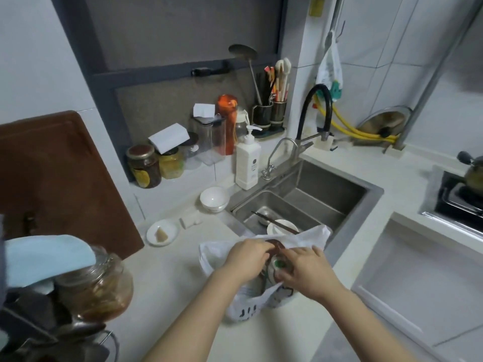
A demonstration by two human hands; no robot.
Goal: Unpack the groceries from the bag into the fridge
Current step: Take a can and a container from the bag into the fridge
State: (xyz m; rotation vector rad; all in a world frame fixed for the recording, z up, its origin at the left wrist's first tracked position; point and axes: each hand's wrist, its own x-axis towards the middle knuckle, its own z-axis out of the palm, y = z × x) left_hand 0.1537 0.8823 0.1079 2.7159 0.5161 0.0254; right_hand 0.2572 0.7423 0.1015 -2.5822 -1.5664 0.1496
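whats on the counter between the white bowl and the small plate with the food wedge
In the head view, a small white ridged block lies between the white bowl and the small plate.

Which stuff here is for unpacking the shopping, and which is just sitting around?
For the job:
white bag
left hand and right hand, both at the bag's mouth
green-topped item inside

Just sitting around:
white bowl
soap bottle
jars
sink
brown cutting board
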